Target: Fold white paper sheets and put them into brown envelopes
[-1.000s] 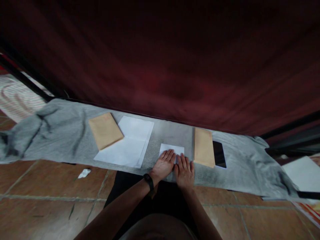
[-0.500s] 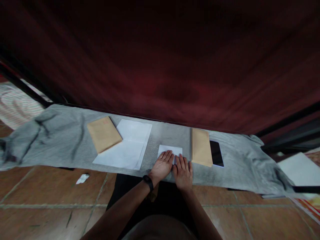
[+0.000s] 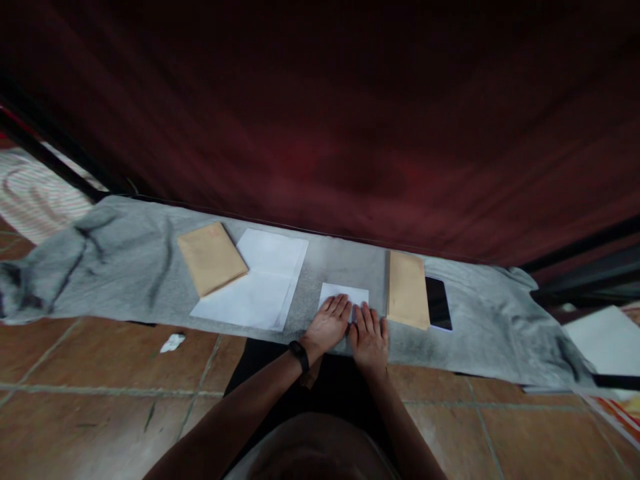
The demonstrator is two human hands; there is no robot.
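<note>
A small white piece of paper (image 3: 345,291), apparently folded, lies on the grey cloth in front of me. My left hand (image 3: 330,323) rests flat on its left part, fingers stretched out and pointing up and to the right. On the right part of the paper lies my right hand (image 3: 369,339), palm down with its fingers slightly apart. Both hands cover the paper's near side, so that edge is hidden. To the left are larger white sheets (image 3: 270,283), partly under a stack of brown envelopes (image 3: 213,259). Right of my hands lies another stack of brown envelopes (image 3: 407,290).
A dark-screened phone (image 3: 439,303) lies beside the right envelopes. The grey cloth (image 3: 135,267) covers a long narrow surface, with a dark red curtain (image 3: 320,167) along its far edge. A crumpled white scrap (image 3: 173,343) is on the tiled floor (image 3: 125,360).
The whole view has shifted slightly, so things appear a little higher and further right. Both hands stay flat on the small paper, with hardly any movement against it.
</note>
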